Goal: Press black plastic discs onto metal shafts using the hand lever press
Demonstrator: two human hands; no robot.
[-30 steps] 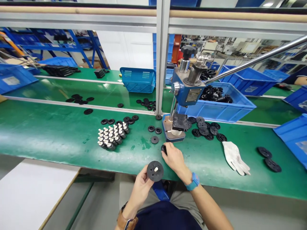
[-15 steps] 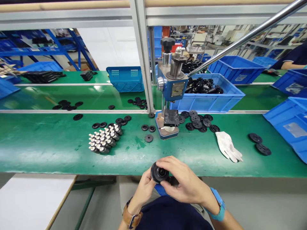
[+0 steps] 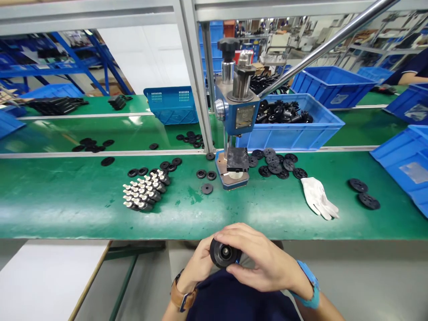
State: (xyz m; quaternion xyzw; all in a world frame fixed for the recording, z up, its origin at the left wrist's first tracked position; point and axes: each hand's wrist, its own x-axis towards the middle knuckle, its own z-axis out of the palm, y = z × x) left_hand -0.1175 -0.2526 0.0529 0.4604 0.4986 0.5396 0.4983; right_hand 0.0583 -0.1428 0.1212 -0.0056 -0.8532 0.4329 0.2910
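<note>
Fingers of the left hand (image 3: 198,262) and right hand (image 3: 262,261) grasp a round, ringed black part (image 3: 221,256) just before a glossy green bench (image 3: 83,218); beyond are a limp white glove (image 3: 318,199), flat black discs (image 3: 274,167) and a blue metal press (image 3: 231,117), its rectangular plate (image 3: 245,117) unreadable.

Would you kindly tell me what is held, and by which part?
A round black plastic-looking part, held by its rim: left hand at its left, right hand at its top and right.
</note>
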